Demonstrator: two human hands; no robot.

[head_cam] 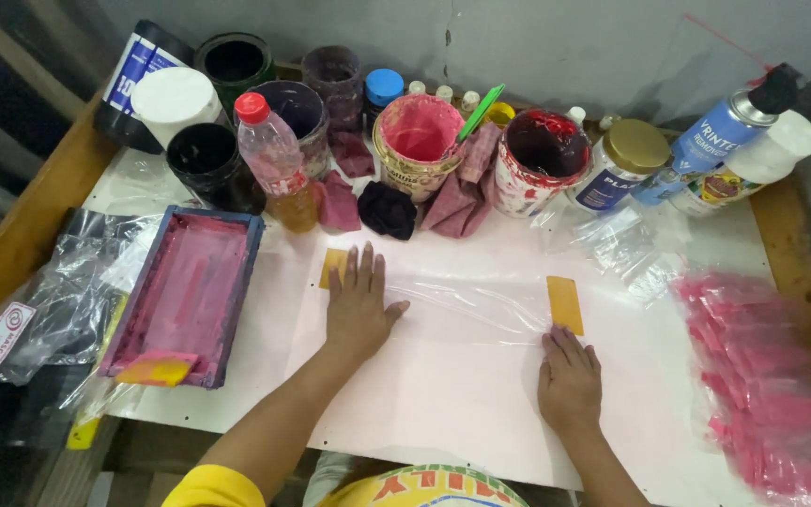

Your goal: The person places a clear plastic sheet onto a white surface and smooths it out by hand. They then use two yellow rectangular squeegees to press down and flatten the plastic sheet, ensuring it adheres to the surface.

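Left hand (359, 305) lies flat, fingers spread, pressing a clear plastic sheet (481, 300) onto the white surface (443, 385). Right hand (570, 380) is also open, palm down, fingertips just below a yellow tab (565, 303); a second yellow tab (333, 267) peeks from under the left fingers. Risk: uneven pressure could wrinkle or skew the sheet. Open pink ink tub (418, 141) and red ink tub (542, 155) stand near; a stray sleeve could smear it.
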